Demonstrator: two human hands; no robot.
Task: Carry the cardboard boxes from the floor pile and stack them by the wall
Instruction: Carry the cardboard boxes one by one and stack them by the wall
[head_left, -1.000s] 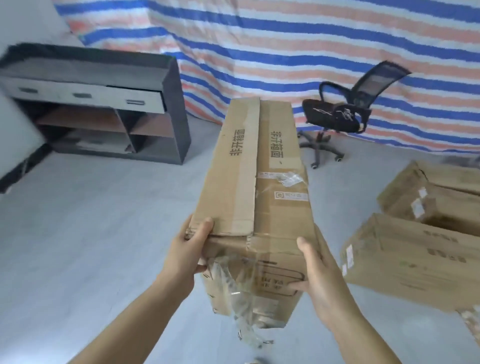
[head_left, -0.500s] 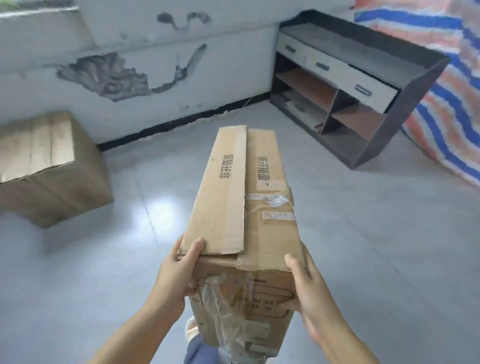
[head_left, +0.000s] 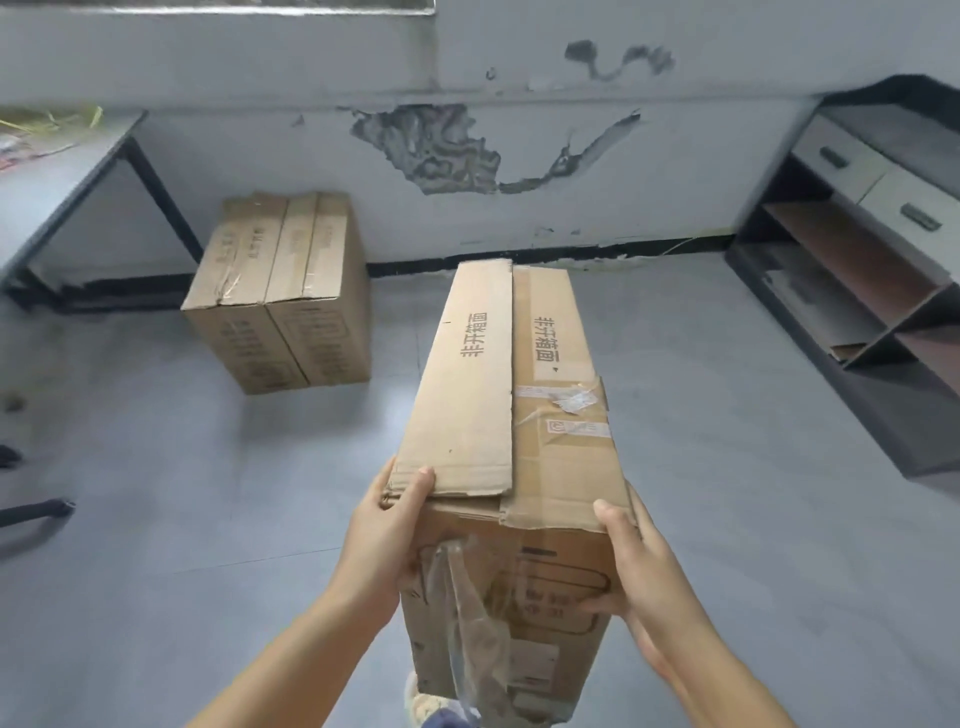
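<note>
The cardboard box (head_left: 511, 415) is long and narrow, held lengthwise out in front of the person above the grey floor (head_left: 156, 519), its far end pointing toward the wall (head_left: 571, 171). The left hand (head_left: 387, 540) grips the near left corner, thumb on the loose top flap, fingers curled round the side. The right hand (head_left: 641, 582) clasps the near right corner, thumb on top and fingers wrapped onto the end face. A strip of torn clear tape (head_left: 462, 613) hangs from that end.

The stacked boxes (head_left: 280, 291) already stand against the wall, left of the carried box and well apart from it, beside a table (head_left: 67, 171). A shelf unit (head_left: 857, 270) stands at right. To do this step well, the person should probably keep the box level, turn left, and set it squarely on or beside that stack without the loose flap catching.

Printed on top, twice, are the characters 非开箱面; the small sticker's text is too blurred to read.
</note>
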